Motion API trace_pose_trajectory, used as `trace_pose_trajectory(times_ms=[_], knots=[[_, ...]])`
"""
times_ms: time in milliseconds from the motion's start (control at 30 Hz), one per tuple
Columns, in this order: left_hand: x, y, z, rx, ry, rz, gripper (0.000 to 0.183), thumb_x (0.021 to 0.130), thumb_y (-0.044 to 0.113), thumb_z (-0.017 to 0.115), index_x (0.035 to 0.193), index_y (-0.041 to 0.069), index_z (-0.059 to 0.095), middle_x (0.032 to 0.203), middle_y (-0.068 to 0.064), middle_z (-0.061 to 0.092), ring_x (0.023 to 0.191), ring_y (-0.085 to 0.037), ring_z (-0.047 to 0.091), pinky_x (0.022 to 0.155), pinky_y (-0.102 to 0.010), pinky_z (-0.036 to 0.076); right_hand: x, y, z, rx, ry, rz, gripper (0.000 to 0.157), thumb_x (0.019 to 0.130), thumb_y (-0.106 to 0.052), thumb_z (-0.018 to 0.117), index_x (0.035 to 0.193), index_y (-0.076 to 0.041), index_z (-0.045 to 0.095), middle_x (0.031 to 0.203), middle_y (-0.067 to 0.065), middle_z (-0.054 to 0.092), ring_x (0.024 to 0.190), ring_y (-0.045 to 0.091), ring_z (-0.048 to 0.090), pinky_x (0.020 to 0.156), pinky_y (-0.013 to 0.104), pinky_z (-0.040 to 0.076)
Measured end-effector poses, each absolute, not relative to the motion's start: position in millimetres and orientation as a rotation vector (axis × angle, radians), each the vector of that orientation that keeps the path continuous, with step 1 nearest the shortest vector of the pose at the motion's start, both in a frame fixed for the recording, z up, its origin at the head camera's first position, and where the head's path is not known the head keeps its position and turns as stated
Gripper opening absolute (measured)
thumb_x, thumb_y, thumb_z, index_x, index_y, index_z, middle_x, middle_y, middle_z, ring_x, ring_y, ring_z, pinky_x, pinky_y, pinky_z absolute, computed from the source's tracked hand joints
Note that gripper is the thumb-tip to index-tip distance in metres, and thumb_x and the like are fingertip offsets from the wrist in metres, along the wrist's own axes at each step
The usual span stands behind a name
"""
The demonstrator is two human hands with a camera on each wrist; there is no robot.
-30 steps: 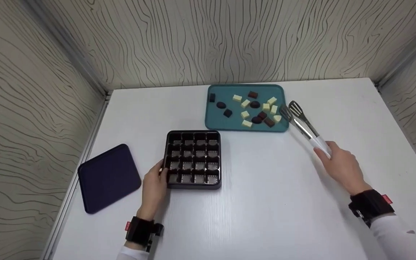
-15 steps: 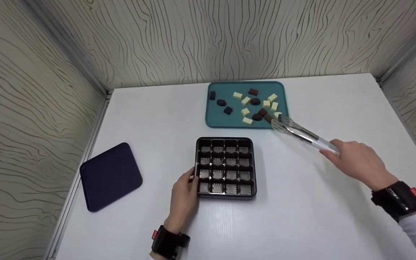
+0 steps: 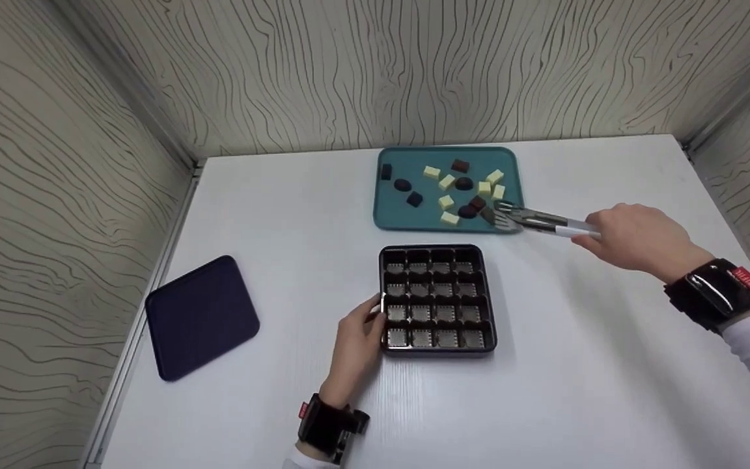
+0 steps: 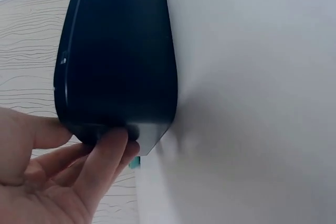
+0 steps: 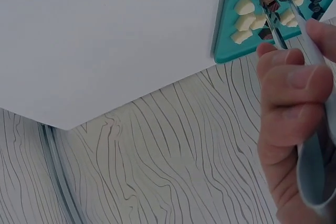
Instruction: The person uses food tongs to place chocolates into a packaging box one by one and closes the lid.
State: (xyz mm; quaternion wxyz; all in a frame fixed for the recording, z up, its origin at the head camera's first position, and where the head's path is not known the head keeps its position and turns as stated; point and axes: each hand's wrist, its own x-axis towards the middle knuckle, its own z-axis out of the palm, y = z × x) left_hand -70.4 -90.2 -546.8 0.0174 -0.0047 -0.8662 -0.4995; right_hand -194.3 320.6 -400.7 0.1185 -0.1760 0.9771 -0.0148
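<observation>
In the head view my left hand [image 3: 357, 345] rests against the left wall of a black square box [image 3: 439, 355], whose insert is divided into small compartments. The left wrist view shows the fingertips [image 4: 113, 140] touching the outside of that box. My right hand [image 3: 638, 234] holds tongs [image 3: 544, 220] with slotted metal heads and white handles. Their tips sit over the front right corner of a teal tray [image 3: 391, 215], around a brown chocolate [image 3: 487, 214]. White chocolates [image 3: 450, 218] and dark ones [image 3: 402, 185] are scattered on the tray.
A dark purple square lid [image 3: 202, 319] lies at the left of the white table [image 3: 284, 208]. Wood-patterned panels [image 3: 323, 71] enclose the table at the back and sides. The tray stands behind the box, near the back edge.
My left hand and the box have moved to the right along the table. My right hand has swung the tongs over the tray's corner, and their tips have come down around a brown chocolate.
</observation>
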Motion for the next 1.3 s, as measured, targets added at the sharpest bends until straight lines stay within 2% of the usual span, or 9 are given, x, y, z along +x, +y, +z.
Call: trace_pose_trajectory(times_ms=[333, 567, 867, 1300], knots=[[-71.8, -73.3, -548.2, -0.015, -2.683, -1.688, 0.043, 0.107, 0.013, 0.058, 0.148, 0.003, 0.057, 0.146, -0.022, 0.065, 0.123, -0.034, 0.072, 0.115, -0.049, 0.054, -201.2, 320.7, -389.0, -0.532, 2.861, 0.020, 0.031, 0.100, -0.029, 0.065, 0.084, -0.002, 0.066, 0.067, 0.003, 0.056, 0.062, 0.019, 0.049, 0.051, 0.031, 0.040], [-71.0, -75.3, -550.4, 0.036, -2.669, -1.751, 0.043, 0.107, 0.015, 0.058, 0.149, 0.005, 0.057, 0.146, -0.021, 0.065, 0.126, -0.034, 0.070, 0.117, -0.049, 0.052, -209.4, 311.2, -390.2, -0.541, 2.843, 0.034, 0.030, 0.099, -0.028, 0.067, 0.085, -0.002, 0.069, 0.066, 0.002, 0.057, 0.061, 0.018, 0.050, 0.050, 0.030, 0.041], [-68.7, -81.1, -552.8, 0.047, -2.661, -1.741, 0.043, 0.107, 0.016, 0.058, 0.149, 0.005, 0.057, 0.147, -0.021, 0.064, 0.128, -0.036, 0.069, 0.118, -0.052, 0.051, -224.1, 292.9, -376.9, -0.571, 2.815, 0.116, 0.031, 0.098, -0.028, 0.070, 0.088, 0.001, 0.075, 0.070, 0.006, 0.064, 0.063, 0.020, 0.053, 0.053, 0.037, 0.050], [-67.4, -82.4, -555.6, 0.081, -2.659, -1.742, 0.043, 0.107, 0.018, 0.058, 0.148, 0.006, 0.058, 0.146, -0.020, 0.065, 0.129, -0.035, 0.068, 0.120, -0.053, 0.049, -242.2, 267.4, -358.8, -0.517, 2.785, 0.156, 0.023, 0.093, -0.023, 0.072, 0.082, -0.004, 0.068, 0.069, 0.004, 0.055, 0.063, 0.021, 0.050, 0.050, 0.033, 0.042]])
